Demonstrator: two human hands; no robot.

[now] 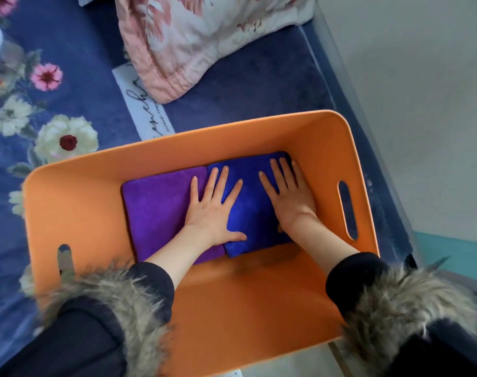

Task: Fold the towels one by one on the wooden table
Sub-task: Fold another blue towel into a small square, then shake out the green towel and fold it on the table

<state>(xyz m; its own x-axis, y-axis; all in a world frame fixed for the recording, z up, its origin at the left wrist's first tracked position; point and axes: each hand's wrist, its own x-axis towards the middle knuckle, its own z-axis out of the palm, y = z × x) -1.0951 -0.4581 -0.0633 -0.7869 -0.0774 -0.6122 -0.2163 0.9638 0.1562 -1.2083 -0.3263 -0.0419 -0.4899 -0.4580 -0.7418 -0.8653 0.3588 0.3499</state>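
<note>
Two folded towels lie side by side on the floor of an orange bin (327, 137). The purple towel (155, 205) is on the left and the blue towel (249, 202) on the right, overlapping the purple one's edge. My left hand (212, 210) rests flat with fingers spread across the seam between the two towels. My right hand (289, 194) presses flat on the right part of the blue towel. Neither hand grips anything. No wooden table is in view.
The bin stands on a dark blue bed cover with flowers (52, 137). A pink and white patterned pillow (193, 42) lies behind the bin. A pale wall (427, 104) runs along the right. The bin has handle slots (347, 210) in its short sides.
</note>
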